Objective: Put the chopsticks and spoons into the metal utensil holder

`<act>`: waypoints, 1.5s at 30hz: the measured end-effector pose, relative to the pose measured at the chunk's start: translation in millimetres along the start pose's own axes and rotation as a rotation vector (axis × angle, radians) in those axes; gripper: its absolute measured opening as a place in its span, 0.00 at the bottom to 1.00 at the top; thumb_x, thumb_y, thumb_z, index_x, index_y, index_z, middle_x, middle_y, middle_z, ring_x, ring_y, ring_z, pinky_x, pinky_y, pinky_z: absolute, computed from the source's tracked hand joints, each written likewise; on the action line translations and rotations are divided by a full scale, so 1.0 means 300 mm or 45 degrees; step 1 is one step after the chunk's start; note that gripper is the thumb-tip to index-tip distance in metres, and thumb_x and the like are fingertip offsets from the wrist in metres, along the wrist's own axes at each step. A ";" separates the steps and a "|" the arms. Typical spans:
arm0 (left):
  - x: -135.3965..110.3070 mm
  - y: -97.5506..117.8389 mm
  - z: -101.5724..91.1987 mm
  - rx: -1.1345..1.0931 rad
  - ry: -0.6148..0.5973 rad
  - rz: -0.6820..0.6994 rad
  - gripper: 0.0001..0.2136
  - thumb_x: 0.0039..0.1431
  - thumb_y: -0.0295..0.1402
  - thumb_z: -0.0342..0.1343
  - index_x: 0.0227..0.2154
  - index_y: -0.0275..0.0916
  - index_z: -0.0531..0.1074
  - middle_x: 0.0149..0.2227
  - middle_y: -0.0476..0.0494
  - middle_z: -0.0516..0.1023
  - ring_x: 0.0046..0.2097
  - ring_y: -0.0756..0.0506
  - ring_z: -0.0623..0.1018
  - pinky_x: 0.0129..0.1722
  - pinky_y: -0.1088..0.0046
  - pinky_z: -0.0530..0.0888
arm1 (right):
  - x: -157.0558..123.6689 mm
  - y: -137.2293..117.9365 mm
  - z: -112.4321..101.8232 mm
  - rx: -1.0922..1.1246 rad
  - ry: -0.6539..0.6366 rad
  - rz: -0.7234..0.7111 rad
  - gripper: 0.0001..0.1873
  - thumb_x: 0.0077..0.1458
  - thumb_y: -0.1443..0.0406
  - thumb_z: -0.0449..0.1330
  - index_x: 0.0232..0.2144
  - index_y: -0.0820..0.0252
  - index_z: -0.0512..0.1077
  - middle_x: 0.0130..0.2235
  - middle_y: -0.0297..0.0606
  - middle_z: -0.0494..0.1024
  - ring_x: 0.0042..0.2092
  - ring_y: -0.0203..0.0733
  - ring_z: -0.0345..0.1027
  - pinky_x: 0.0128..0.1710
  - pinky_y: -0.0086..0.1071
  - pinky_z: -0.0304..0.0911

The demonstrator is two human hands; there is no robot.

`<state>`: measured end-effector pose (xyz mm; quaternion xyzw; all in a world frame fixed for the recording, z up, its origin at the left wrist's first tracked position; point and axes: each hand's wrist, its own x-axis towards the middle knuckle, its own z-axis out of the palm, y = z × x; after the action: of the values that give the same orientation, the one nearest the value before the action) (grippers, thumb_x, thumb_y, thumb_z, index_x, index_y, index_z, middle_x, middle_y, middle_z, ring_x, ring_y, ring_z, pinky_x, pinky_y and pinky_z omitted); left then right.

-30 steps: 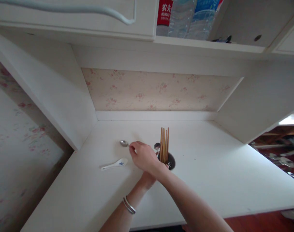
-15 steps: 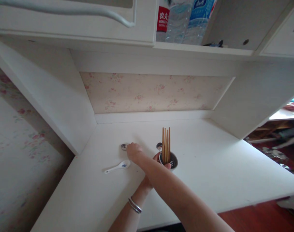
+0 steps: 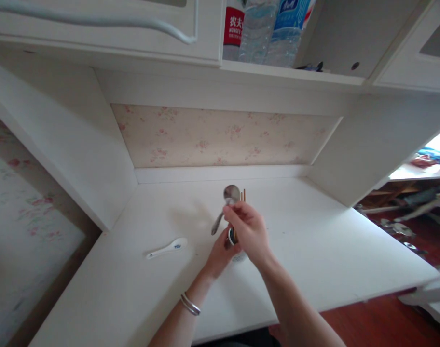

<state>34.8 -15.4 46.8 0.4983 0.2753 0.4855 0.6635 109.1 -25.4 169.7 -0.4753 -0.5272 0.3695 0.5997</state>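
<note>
My right hand [image 3: 251, 229] is closed in a pinch on a metal spoon [image 3: 217, 224], over the mouth of a small cup [image 3: 239, 257]. A shiny spoon bowl [image 3: 231, 193] shows above my fingertips; I cannot tell whether it belongs to the held spoon or to the one standing in the cup. My left hand [image 3: 222, 254] is wrapped around the cup's left side. Wooden chopsticks [image 3: 244, 194] stand in the cup, mostly hidden behind my right hand. A white ceramic spoon [image 3: 168, 248] with a blue pattern lies to the left, apart from both hands.
The white tabletop [image 3: 314, 241] ends at a near edge above a red floor [image 3: 350, 320]. Cabinet side panels [image 3: 372, 144] rise at left and right. Overhead, a shelf holds several plastic bottles [image 3: 258, 33], beside a cabinet door with a long handle [image 3: 133, 21].
My right hand has lifted the metal spoon off the tabletop and carried it rightward to the cup. My left hand stays on the cup. The view has shifted slightly.
</note>
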 end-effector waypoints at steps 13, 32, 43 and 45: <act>0.006 -0.024 0.005 -0.070 -0.058 0.017 0.28 0.52 0.39 0.65 0.54 0.36 0.68 0.54 0.34 0.74 0.56 0.37 0.73 0.58 0.59 0.66 | -0.072 0.310 -0.263 -0.027 0.350 0.289 0.13 0.47 0.54 0.66 0.27 0.58 0.75 0.31 0.34 0.75 0.35 0.41 0.67 0.38 0.34 0.61; -0.022 0.009 -0.015 0.174 -0.026 0.050 0.29 0.59 0.50 0.54 0.58 0.39 0.66 0.60 0.37 0.68 0.62 0.38 0.66 0.63 0.60 0.60 | -0.150 0.426 -0.238 0.149 -0.233 0.217 0.36 0.38 0.59 0.73 0.50 0.56 0.66 0.50 0.44 0.77 0.52 0.54 0.70 0.53 0.48 0.63; -0.103 0.250 -0.342 1.679 0.228 -0.078 0.12 0.62 0.38 0.50 0.40 0.40 0.76 0.41 0.44 0.80 0.39 0.45 0.77 0.45 0.69 0.70 | -0.156 0.460 -0.246 0.038 -0.197 0.263 0.35 0.40 0.60 0.73 0.50 0.57 0.66 0.47 0.45 0.78 0.49 0.56 0.71 0.50 0.49 0.65; -0.106 0.279 -0.415 1.934 0.169 -0.155 0.10 0.61 0.35 0.50 0.37 0.40 0.76 0.40 0.42 0.79 0.43 0.44 0.76 0.47 0.69 0.68 | -0.158 0.471 -0.247 0.041 -0.200 0.252 0.34 0.41 0.60 0.72 0.50 0.57 0.66 0.47 0.44 0.78 0.49 0.55 0.71 0.50 0.48 0.65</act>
<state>-113.9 7.2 76.7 0.7714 0.5997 0.1543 0.1465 182.0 -44.6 21.3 -0.4849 -0.5172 0.4713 0.5246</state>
